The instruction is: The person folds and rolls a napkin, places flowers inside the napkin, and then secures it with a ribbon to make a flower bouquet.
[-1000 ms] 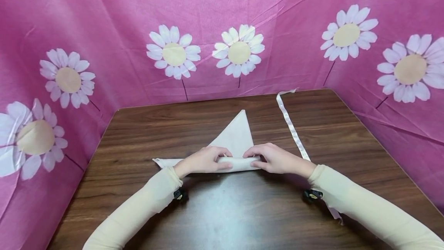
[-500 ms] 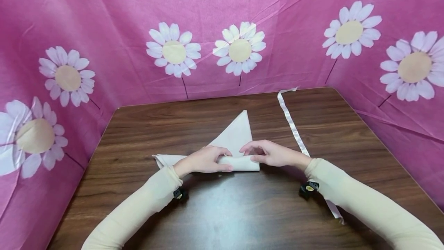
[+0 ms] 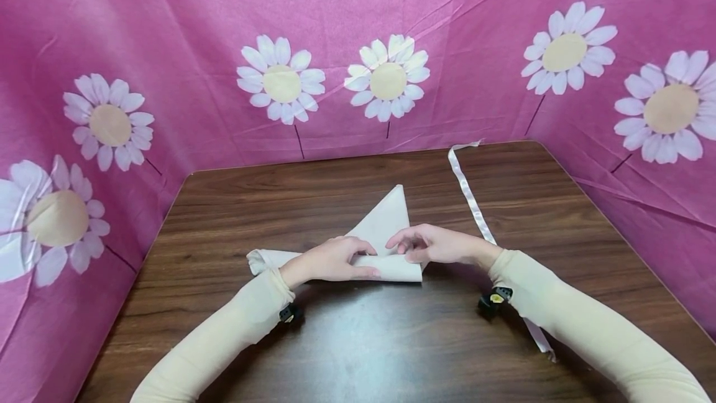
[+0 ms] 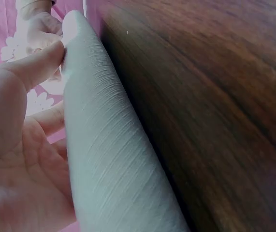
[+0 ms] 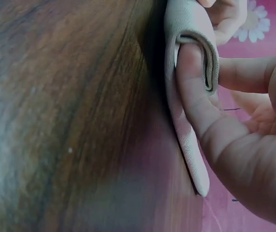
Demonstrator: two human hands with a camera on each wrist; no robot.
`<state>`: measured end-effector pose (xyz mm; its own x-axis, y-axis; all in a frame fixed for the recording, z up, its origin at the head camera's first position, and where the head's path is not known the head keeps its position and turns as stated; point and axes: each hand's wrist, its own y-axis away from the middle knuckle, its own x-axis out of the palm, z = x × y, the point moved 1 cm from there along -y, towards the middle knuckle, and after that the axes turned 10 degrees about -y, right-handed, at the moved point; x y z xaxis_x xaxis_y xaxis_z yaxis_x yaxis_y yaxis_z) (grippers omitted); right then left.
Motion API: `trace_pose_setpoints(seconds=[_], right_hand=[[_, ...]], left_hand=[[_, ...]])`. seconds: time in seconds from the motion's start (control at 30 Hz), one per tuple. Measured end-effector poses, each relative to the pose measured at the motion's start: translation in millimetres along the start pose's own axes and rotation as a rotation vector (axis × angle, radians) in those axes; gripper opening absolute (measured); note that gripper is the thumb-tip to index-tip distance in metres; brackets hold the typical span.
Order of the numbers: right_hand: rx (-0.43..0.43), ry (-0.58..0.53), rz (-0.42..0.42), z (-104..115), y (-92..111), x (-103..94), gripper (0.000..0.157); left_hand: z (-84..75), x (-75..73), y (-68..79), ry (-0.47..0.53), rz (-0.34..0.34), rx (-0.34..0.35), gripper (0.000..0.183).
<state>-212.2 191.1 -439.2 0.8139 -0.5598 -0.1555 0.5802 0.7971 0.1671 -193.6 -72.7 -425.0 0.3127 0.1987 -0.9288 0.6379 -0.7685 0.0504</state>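
A cream cloth napkin (image 3: 386, 219) lies partly rolled, its near edge forming a tube and a pointed flap reaching toward the back. My left hand (image 3: 335, 259) holds the tube, thumb along the front and fingers behind. At the tube's right end, my right hand (image 3: 442, 244) pinches the cloth. The right wrist view shows the right thumb (image 5: 191, 72) tucked into the end of the folded roll (image 5: 191, 19), with a finger on its outer side. In the left wrist view the rolled napkin (image 4: 108, 135) stretches away beside the left palm.
A white satin ribbon (image 3: 470, 194) runs along the right of the brown wooden table (image 3: 224, 216) and passes beneath the right forearm. Behind and beside the table hangs a pink curtain (image 3: 335, 5) printed with daisies.
The right thumb has moved from the roll's front to its right end. The roll's right end has come slightly nearer, and the flap's tip has shifted right and nearer. The left hand stays nearly still.
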Motion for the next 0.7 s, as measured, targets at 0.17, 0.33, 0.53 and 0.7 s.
trace_pose_setpoints(seconds=[0.17,0.33,0.53,0.7], right_hand=[[0.152,-0.261,0.001,-3.0,-0.4,1.7,0.044],[0.209,-0.330,-0.047,-8.9,-1.0,2.3,0.045],[0.206,-0.270,-0.104,-10.6,-1.8,3.4,0.040],[0.181,-0.177,-0.126,-7.0,-2.0,4.0,0.038]], left_hand=[[-0.6,1.6,0.5,-0.029,-0.038,0.013,0.046],[-2.3,4.7,-0.3,-0.061,-0.061,0.028,0.045],[-3.0,6.2,-1.2,-0.083,-0.059,0.001,0.039],[-2.1,5.1,-2.5,-0.075,-0.074,0.004,0.031]])
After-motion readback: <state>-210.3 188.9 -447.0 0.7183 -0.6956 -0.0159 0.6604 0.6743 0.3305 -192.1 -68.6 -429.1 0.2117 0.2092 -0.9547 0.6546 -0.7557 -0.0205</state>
